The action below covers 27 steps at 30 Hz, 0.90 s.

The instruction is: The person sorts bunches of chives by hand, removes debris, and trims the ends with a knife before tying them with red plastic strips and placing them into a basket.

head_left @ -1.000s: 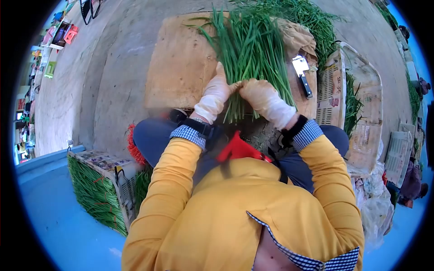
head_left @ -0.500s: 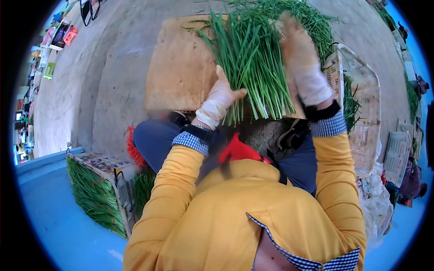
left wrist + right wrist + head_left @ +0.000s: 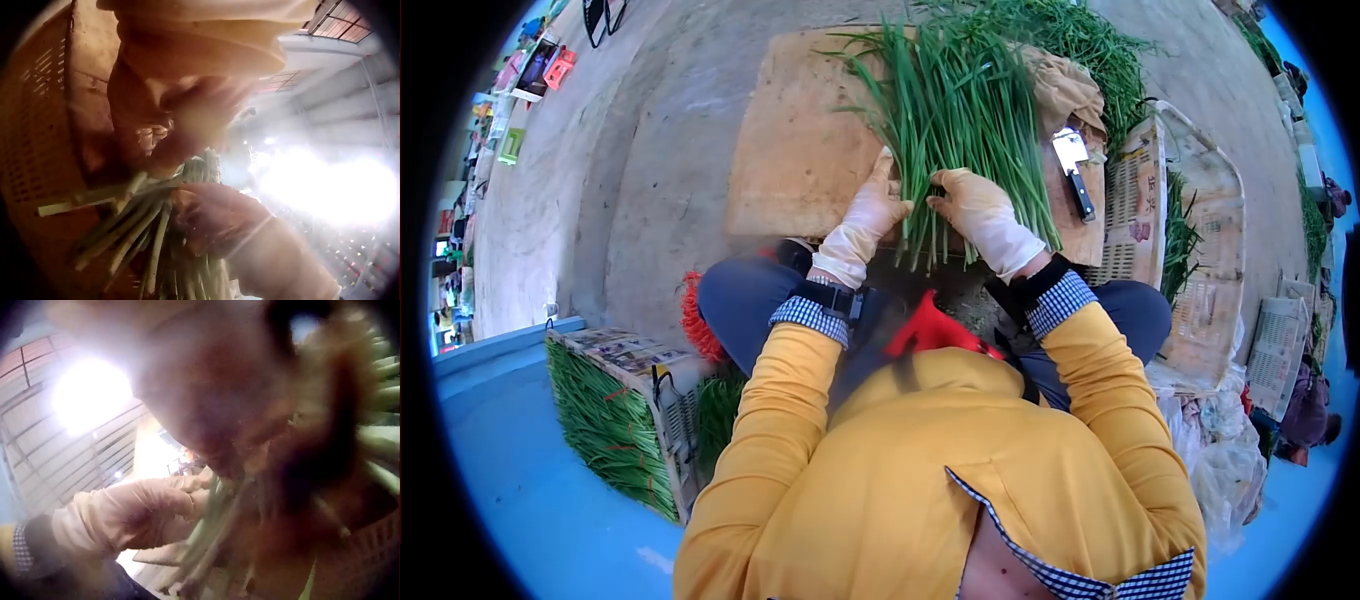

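On the wooden board (image 3: 795, 130), the green stalks (image 3: 965, 130) lie in a big bunch, and their ends poke past the near edge. The left hand (image 3: 862, 220) touches the bunch's left side, with its pointing finger and thumb apart. The right hand (image 3: 988, 220) bends its fingers round some stalks near their ends. A wide bit of wood shows at the board's left. By its right edge lie the knife (image 3: 1074, 172) and a brown cloth (image 3: 1068, 92). The crate (image 3: 1137, 205) sits just beside that edge.

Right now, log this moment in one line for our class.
left hand: touching green stalks | right hand: gripping stalks | cleaver: on board, beside stalks
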Each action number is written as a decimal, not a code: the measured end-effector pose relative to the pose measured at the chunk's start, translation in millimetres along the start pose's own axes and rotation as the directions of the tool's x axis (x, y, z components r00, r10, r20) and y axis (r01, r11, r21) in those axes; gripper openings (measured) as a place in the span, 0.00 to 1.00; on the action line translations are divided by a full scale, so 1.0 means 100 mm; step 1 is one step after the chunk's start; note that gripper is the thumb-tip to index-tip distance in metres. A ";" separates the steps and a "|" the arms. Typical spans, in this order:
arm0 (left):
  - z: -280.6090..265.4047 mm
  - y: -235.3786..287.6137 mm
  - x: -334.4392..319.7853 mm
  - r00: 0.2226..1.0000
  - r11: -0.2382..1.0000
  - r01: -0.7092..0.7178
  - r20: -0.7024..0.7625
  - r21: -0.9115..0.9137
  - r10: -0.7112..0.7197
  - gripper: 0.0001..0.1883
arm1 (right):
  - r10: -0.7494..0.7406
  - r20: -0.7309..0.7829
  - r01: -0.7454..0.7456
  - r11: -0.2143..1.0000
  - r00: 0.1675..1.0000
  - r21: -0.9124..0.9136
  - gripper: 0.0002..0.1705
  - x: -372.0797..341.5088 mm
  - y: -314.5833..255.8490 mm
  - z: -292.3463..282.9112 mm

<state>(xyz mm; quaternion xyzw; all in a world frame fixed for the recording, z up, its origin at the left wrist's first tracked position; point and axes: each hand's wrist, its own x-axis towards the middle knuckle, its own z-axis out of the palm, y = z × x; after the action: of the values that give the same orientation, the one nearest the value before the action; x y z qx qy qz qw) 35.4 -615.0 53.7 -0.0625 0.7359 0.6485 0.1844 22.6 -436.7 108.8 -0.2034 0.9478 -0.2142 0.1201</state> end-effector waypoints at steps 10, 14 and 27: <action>0.04 -0.02 0.04 1.000 0.999 -0.008 -0.024 -0.051 0.006 0.53 | 0.125 -0.186 -0.097 0.984 0.975 0.149 0.13 -0.11 -0.27 0.04; 0.15 0.13 -0.04 0.976 0.915 -0.068 -0.166 0.397 0.145 0.52 | -0.512 -0.078 0.508 0.859 0.856 -0.068 0.12 -0.44 -0.31 0.04; 0.18 0.09 0.28 0.902 0.927 -0.121 -0.350 0.356 0.252 0.59 | -0.074 -0.409 -0.044 0.962 0.910 -0.271 0.25 -0.41 0.88 -0.95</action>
<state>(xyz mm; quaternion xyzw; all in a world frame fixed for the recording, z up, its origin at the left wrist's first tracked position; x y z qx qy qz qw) 10.4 -591.8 50.2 -0.0869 0.8570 0.5075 -0.0216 -0.8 -311.9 157.9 -0.1751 0.9704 -0.1202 -0.1149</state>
